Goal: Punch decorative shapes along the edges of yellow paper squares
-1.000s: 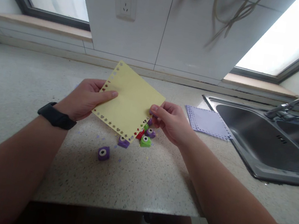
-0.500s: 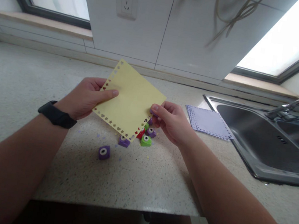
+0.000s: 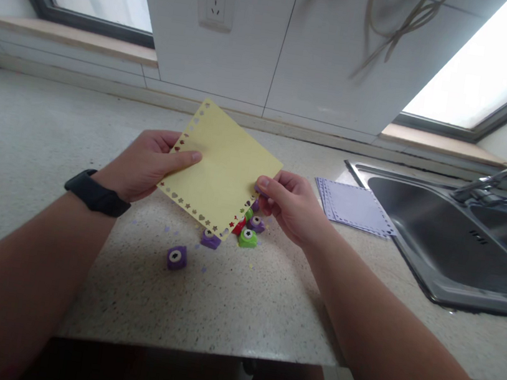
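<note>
A yellow sheet of paper is held up at a tilt, with small shapes such as hearts and stars punched along several edges. My left hand pinches its left side, thumb on top. At the right edge, my right hand is closed on a small purple paper punch, mostly hidden under the thumb and fingers. Beneath the sheet lie more punches: a green punch, a red punch, and purple ones. A single purple punch sits apart, nearer the front edge.
Light purple punched sheets lie stacked on the right, beside a steel sink with a faucet. Tiny paper cutouts dot the speckled counter. A wall socket and a looped cable are behind.
Almost nothing differs. Both hands keep their hold on the sheet and the punch, and the things on the counter stay in place.
</note>
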Motion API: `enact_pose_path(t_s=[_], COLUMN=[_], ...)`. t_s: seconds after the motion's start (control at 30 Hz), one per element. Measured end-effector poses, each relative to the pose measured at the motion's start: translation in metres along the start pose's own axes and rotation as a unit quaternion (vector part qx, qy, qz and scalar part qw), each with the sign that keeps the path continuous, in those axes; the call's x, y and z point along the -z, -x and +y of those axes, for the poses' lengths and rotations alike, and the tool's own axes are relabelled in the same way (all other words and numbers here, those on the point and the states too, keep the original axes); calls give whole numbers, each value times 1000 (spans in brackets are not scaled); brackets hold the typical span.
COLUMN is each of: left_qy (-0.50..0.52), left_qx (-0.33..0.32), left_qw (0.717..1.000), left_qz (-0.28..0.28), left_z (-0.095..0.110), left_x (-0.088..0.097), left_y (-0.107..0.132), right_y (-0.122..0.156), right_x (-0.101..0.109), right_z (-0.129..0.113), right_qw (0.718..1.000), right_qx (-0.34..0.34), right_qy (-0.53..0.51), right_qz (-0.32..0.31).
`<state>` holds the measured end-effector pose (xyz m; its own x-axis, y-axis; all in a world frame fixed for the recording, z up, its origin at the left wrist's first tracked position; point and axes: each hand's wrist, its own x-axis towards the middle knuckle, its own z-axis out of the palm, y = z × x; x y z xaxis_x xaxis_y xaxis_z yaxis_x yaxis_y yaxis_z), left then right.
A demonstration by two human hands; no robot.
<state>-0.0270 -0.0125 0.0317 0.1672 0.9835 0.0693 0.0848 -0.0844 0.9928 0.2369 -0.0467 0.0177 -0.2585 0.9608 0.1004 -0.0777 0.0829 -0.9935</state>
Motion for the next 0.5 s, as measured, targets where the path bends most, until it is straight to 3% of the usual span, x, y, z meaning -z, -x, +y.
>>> enact_pose_path(t_s=[0.5], left_qy=[34], left_qx=[-15], left_qw=[999], left_qz=[4], left_z=[-4], left_x=[0], left_y=[-3], right_y=[0], right_x=[-3], right_z=[-2], right_qw=[999], right_qx=[40], right_qy=[-2], right_qz=[0])
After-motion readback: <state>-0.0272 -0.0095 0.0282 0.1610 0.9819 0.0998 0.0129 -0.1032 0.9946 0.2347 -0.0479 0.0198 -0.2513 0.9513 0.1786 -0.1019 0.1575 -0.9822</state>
